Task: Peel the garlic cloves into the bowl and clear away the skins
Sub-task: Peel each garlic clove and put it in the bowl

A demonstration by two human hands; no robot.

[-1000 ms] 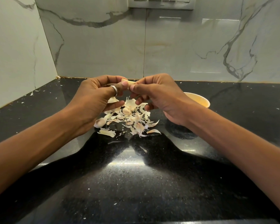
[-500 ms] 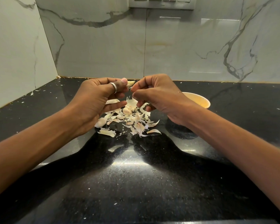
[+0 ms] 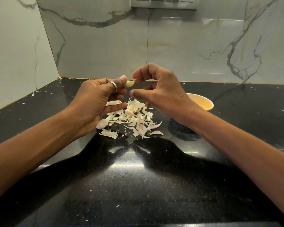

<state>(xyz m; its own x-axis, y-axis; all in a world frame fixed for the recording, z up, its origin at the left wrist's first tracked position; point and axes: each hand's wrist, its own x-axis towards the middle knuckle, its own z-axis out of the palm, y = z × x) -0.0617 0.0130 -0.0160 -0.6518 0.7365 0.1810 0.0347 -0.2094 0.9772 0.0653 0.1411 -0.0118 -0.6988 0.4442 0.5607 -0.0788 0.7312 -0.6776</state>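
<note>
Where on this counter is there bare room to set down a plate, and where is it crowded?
Free: the near counter between the skin pile and the front edge; the right stretch beyond the bowl, up to the marble wall; the left corner, flecks only. Crowded: the centre, where the pile lies beside the bowl.

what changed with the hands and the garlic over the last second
The right hand let go of the garlic clove. It rose a little and opened, so thumb and forefinger are now apart, with the forefinger's tip close to the clove's end. The left hand still pinches the clove in about the same spot. The pile of skins and the bowl lie as before.
</note>
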